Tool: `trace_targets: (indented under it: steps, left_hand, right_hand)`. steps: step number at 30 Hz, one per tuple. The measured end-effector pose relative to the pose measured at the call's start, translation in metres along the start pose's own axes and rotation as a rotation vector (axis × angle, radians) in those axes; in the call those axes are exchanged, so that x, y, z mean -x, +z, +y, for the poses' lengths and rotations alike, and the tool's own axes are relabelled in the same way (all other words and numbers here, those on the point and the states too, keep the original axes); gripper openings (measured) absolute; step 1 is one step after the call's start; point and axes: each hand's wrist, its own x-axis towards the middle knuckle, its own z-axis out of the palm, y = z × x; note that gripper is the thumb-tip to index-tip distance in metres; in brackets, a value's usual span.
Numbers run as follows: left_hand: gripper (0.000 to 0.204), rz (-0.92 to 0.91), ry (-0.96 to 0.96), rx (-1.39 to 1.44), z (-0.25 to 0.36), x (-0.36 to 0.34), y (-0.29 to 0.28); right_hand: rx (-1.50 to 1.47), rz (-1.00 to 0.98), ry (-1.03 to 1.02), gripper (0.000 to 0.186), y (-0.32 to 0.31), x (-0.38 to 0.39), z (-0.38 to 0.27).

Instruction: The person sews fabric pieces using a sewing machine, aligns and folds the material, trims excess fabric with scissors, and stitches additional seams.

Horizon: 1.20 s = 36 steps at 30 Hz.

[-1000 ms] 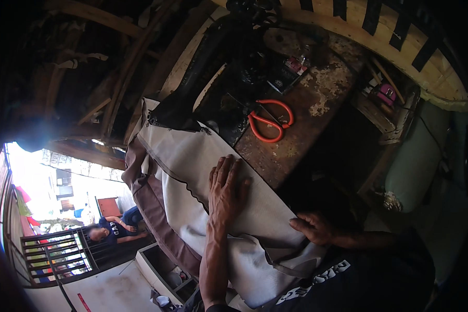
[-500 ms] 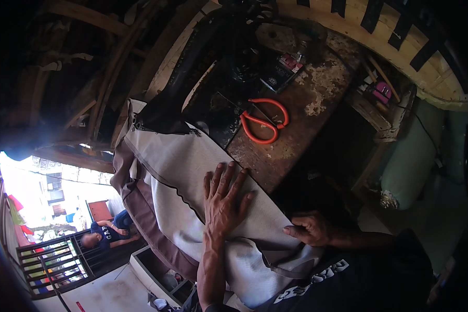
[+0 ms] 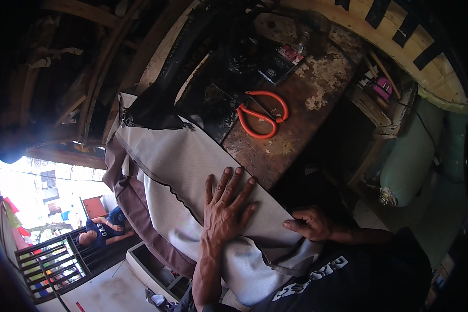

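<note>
A large piece of light grey fabric [image 3: 166,148] with dark edging and a mauve-brown part [image 3: 135,200] stretches from a black sewing machine [image 3: 187,57] down to my lap. My left hand [image 3: 226,213] lies flat on the fabric with its fingers spread. At the fabric's right edge, close to my body, my right hand [image 3: 309,223] pinches the cloth between thumb and curled fingers. The fabric's far end lies by the machine's dark head, where the needle area is hidden. Scissors with orange handles [image 3: 286,108] rest on the worn wooden table [image 3: 268,161], beyond my left hand.
Behind the scissors lies a small dark box [image 3: 278,67] with a pinkish part. A wooden compartment [image 3: 392,125] on the right holds a pink object [image 3: 384,87]. Beside it stands a pale green sack-like bundle [image 3: 408,166]. Another person [image 3: 101,231] sits far left near a railing.
My left hand has slid slightly toward me over the fabric, its fingers a little wider apart. My right hand keeps its pinch on the edge. The whole view has shifted slightly.
</note>
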Motion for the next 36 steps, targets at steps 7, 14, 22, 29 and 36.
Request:
trace_targets:
  steps: [7, 14, 22, 29, 36]
  left_hand:
    - [0.059, -0.046, 0.036, 0.069, -0.007, 0.0, 0.001]
    - [0.059, -0.003, 0.037, 0.077, -0.018, 0.01, 0.012]
    - [0.062, 0.057, 0.08, 0.095, -0.011, 0.001, 0.012]
    - [0.061, 0.032, 0.078, 0.106, -0.016, 0.004, 0.015]
    - [0.062, -0.021, 0.093, 0.117, -0.017, -0.002, 0.012]
  right_hand:
    - [0.141, -0.031, 0.159, 0.036, -0.008, -0.033, 0.023]
    - [0.681, -0.097, -0.139, 0.033, -0.054, -0.123, -0.129]
    - [1.319, 0.005, -0.273, 0.029, -0.036, -0.397, -0.086]
    - [1.055, -0.043, -0.367, 0.03, -0.001, -0.435, -0.075]
    - [0.912, -0.031, -0.439, 0.031, -0.001, -0.443, -0.076]
